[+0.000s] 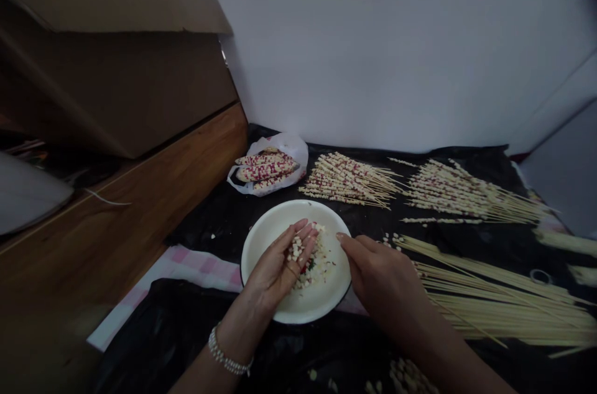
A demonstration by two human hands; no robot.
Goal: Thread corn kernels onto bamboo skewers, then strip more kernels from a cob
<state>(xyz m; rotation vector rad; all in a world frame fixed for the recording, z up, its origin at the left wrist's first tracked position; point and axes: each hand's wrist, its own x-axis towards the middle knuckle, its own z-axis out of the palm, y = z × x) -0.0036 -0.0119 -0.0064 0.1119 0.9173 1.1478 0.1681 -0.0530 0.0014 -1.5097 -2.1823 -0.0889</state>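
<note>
My left hand (277, 266) is turned palm up over a white enamel bowl (259, 238), its fingers cupped around a small heap of pale corn kernels (295, 250). More loose kernels (319, 273) lie in the bottom of the bowl, with a red and green spot showing beside the hand. My right hand (375, 270) is at the bowl's right rim, thumb and fingers pinched together. What the pinch holds, if anything, is hidden or too small to make out. Just right of this hand lie bare wooden skewers (494, 301), a few with kernels on their near ends.
Behind the bowl, speckled corn cobs (265, 171) lie in a clear plastic bag (296, 148). Two piles of kernel-threaded skewers (345, 178) rest on the black plastic sheet (209, 220). A cardboard box (140, 83) stands at left, and a white wall (373, 46) rises behind.
</note>
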